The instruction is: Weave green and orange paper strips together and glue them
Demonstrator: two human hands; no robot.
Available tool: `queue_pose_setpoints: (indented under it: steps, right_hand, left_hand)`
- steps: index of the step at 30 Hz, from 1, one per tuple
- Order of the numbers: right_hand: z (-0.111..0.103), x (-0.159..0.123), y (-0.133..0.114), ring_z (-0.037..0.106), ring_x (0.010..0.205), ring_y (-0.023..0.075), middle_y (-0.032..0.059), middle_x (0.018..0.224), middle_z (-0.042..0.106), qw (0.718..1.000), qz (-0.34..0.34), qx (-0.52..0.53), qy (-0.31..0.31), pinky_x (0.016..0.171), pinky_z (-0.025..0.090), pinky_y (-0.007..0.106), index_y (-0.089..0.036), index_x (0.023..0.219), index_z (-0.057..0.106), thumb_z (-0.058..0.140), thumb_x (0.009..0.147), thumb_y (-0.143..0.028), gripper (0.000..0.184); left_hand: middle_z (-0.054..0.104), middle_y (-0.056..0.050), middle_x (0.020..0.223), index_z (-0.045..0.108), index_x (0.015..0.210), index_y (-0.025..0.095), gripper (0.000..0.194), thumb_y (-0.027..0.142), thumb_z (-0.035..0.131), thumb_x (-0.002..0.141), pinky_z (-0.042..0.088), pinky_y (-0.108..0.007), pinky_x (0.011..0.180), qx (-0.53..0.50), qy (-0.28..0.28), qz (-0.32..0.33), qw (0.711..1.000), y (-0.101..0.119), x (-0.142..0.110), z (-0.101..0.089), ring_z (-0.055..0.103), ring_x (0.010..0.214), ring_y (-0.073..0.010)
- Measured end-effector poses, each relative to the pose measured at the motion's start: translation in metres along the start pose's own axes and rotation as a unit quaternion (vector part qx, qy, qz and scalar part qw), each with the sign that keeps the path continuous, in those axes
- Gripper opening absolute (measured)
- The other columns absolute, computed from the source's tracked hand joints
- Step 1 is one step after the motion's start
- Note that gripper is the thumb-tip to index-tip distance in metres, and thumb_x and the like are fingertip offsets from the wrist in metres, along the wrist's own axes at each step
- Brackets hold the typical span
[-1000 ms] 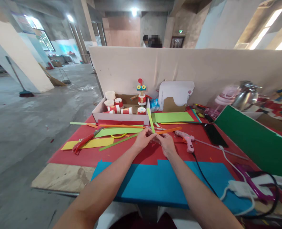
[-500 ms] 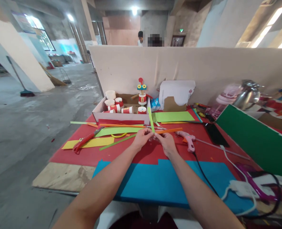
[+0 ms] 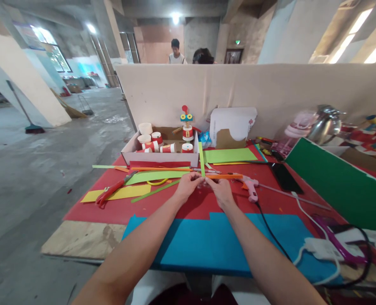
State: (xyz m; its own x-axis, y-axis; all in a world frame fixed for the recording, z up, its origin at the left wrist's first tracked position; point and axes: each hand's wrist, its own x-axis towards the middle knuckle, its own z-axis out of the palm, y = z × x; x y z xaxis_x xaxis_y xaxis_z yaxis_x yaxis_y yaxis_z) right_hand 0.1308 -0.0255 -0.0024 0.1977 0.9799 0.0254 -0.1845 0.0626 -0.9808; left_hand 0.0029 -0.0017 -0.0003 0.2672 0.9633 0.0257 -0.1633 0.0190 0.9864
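My left hand (image 3: 189,185) and my right hand (image 3: 219,189) meet above the red table covering, thumbs and fingers pinched close together. Between them they hold two paper strips joined at a corner. The light green paper strip (image 3: 201,157) stands up and away from me. The orange paper strip (image 3: 228,176) points to the right, past my right fingers. My fingertips hide the joint. A pink glue gun (image 3: 252,189) lies just right of my right hand. To the left, red-handled scissors (image 3: 113,190) rest on yellow paper (image 3: 137,191), and a darker green strip (image 3: 156,191) lies near my left hand.
A box (image 3: 159,159) of red and white paper cups stands behind my hands, with a cup figure (image 3: 188,132) in it. Green paper (image 3: 230,155), a phone (image 3: 286,178), a green board (image 3: 337,186) and cables lie rightward. Blue paper (image 3: 203,245) covers the front edge. A person (image 3: 176,54) is beyond the partition.
The light green strip now stands straighter, and the orange strip has levelled slightly. Both hands keep their pinch. Beyond the partition, the person shows more. The view has shifted a little.
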Motion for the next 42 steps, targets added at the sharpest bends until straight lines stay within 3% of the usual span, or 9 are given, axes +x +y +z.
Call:
queue_pose_setpoints:
  steps: [9,14,19,25,31,38,42]
  right_hand:
    - [0.0000,0.0005,0.0008,0.064,0.059,0.0179,0.0015,0.059,0.069,1.000,-0.005,0.001,0.014,0.069,0.053,0.034,-0.018,0.066,0.069,0.076,0.057,-0.041,0.025]
    - [-0.0031,0.0018,-0.0042,0.066,0.066,0.0169,0.0023,0.076,0.071,0.992,0.038,0.074,-0.091,0.069,0.054,0.034,-0.019,0.080,0.067,0.079,0.056,-0.032,0.030]
    - [-0.0042,0.0039,-0.0005,0.063,0.061,0.0134,-0.0013,0.064,0.066,0.989,0.073,0.119,-0.048,0.071,0.055,0.032,-0.019,0.069,0.065,0.083,0.052,-0.031,0.028]
    - [-0.0041,0.0031,0.0021,0.062,0.060,0.0125,-0.0003,0.062,0.066,0.983,0.099,0.133,-0.082,0.071,0.054,0.029,-0.018,0.067,0.069,0.083,0.050,-0.036,0.029]
    - [-0.0044,0.0027,0.0032,0.061,0.060,0.0122,0.0003,0.062,0.067,0.982,0.113,0.137,-0.064,0.069,0.054,0.028,-0.017,0.064,0.068,0.086,0.045,-0.035,0.032]
    - [-0.0026,0.0004,-0.0021,0.060,0.059,0.0107,-0.0022,0.064,0.067,0.984,0.100,0.127,-0.077,0.070,0.053,0.028,-0.019,0.077,0.069,0.084,0.050,-0.037,0.036]
    - [-0.0029,0.0001,-0.0035,0.061,0.060,0.0104,-0.0019,0.066,0.067,0.987,0.094,0.102,-0.076,0.069,0.053,0.028,-0.019,0.078,0.069,0.084,0.050,-0.038,0.037]
  left_hand:
    - [0.060,0.001,0.056,0.060,0.068,0.013,0.029,0.039,0.072,0.061,0.041,-0.022,0.050,0.007,0.020,-0.004,1.000,0.0037,-0.0017,0.0009,0.048,0.050,-0.0087]
    - [0.056,0.003,0.053,0.059,0.064,0.013,0.028,0.038,0.072,0.063,0.040,-0.022,0.054,-0.017,0.043,0.033,0.998,0.0075,-0.0008,-0.0009,0.048,0.051,-0.0080]
    - [0.056,0.002,0.053,0.060,0.065,0.013,0.028,0.038,0.073,0.062,0.039,-0.022,0.052,-0.041,0.022,0.018,0.999,0.0075,-0.0021,-0.0008,0.047,0.050,-0.0078]
    - [0.058,0.001,0.056,0.061,0.066,0.012,0.030,0.038,0.074,0.061,0.041,-0.022,0.050,-0.041,0.003,-0.001,0.999,0.0073,-0.0033,-0.0001,0.048,0.050,-0.0074]
    - [0.059,0.001,0.056,0.061,0.066,0.012,0.031,0.038,0.075,0.060,0.042,-0.021,0.049,-0.037,0.005,-0.008,0.999,0.0091,-0.0042,0.0004,0.048,0.050,-0.0069]
    - [0.059,0.001,0.054,0.061,0.065,0.013,0.029,0.037,0.076,0.057,0.042,-0.022,0.048,-0.044,0.012,-0.021,0.999,0.0091,-0.0049,0.0019,0.049,0.048,-0.0077]
    - [0.060,0.000,0.055,0.062,0.065,0.013,0.025,0.031,0.076,0.056,0.043,-0.023,0.050,-0.027,0.021,0.003,0.999,0.0086,-0.0048,0.0020,0.051,0.048,-0.0085]
